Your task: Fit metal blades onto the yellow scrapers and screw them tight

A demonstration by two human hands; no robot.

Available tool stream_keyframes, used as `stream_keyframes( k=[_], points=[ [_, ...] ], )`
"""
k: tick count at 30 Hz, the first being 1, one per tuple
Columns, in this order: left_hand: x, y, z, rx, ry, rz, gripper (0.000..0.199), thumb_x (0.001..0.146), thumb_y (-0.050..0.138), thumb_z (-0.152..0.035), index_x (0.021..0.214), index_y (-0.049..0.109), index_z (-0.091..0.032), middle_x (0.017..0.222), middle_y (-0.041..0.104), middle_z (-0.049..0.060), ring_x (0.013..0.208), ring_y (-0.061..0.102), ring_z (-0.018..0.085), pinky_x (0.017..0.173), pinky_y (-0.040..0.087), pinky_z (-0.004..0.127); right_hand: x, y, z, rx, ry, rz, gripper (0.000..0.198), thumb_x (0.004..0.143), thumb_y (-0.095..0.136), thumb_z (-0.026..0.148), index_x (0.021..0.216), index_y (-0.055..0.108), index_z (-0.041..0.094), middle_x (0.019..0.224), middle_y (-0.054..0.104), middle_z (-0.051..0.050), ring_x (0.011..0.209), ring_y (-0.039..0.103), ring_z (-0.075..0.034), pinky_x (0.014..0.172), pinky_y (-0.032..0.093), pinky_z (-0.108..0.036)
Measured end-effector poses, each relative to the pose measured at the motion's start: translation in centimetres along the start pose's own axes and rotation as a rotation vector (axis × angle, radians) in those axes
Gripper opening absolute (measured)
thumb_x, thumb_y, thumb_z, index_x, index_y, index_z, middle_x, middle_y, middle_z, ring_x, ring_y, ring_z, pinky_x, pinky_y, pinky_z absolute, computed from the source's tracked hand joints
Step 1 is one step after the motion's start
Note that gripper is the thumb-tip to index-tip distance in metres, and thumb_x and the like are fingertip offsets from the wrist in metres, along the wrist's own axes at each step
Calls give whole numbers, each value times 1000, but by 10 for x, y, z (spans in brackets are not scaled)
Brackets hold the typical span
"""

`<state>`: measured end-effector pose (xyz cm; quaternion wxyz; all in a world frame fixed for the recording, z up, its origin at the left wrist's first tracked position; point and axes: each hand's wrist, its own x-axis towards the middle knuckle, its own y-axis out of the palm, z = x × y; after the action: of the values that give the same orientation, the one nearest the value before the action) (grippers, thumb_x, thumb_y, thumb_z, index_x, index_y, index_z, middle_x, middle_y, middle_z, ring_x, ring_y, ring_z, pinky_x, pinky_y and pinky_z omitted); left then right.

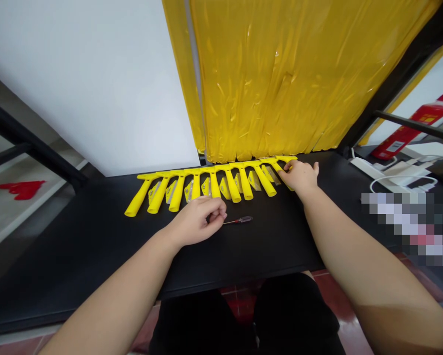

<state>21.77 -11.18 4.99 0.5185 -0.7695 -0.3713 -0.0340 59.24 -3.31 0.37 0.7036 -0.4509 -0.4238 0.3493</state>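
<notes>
A row of several yellow T-shaped plastic tools with hollow handles [195, 185] lies side by side on the black table, crossbars toward the back. Small clear packets [206, 187] with metal-looking parts lie between the handles. At the row's right end, my right hand [299, 175] is closed around the last yellow T-shaped tool [279, 167], its fingers partly hiding the handle. My left hand [199, 219] is curled in front of the row's middle, with nothing visible in its fingers. Beside its fingertips lies a small screwdriver [243, 220], its shaft end partly behind the hand.
Yellow plastic sheeting [280, 79] and a white panel [95, 84] stand behind the black table [95, 251]. A red bottle [410, 130], white power strips and cables [387, 177] are at right. Black frame bars [18, 133] flank the table; a red item [21, 189] lies at far left.
</notes>
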Motion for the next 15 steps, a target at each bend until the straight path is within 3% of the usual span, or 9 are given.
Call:
stream_keyframes(
  k=[9, 12, 15],
  points=[
    [0, 0, 0, 5, 0, 6, 10, 95, 61, -13, 92, 57, -22, 70, 51, -6, 67, 53, 11, 71, 44, 25, -2, -3, 9, 4, 30, 19, 33, 88, 64, 55, 95, 76, 25, 99, 76, -9, 115, 63, -36, 121, 16, -71],
    [0, -1, 0, 2, 1, 2, 11, 96, 60, -13, 91, 56, -22, 70, 50, -6, 66, 53, 11, 70, 44, 25, -1, -6, 4, 51, 42, -14, 38, 90, 61, 57, 103, 75, 25, 105, 76, -10, 115, 64, -37, 116, 30, -67],
    [1, -1, -1, 4, 1, -1, 10, 96, 60, -14, 90, 56, -22, 69, 50, -6, 66, 53, 11, 69, 44, 25, 4, -7, -13, 103, 60, -75, 38, 91, 58, 51, 114, 72, 24, 118, 74, -16, 111, 66, -37, 99, 49, -57]
  ],
)
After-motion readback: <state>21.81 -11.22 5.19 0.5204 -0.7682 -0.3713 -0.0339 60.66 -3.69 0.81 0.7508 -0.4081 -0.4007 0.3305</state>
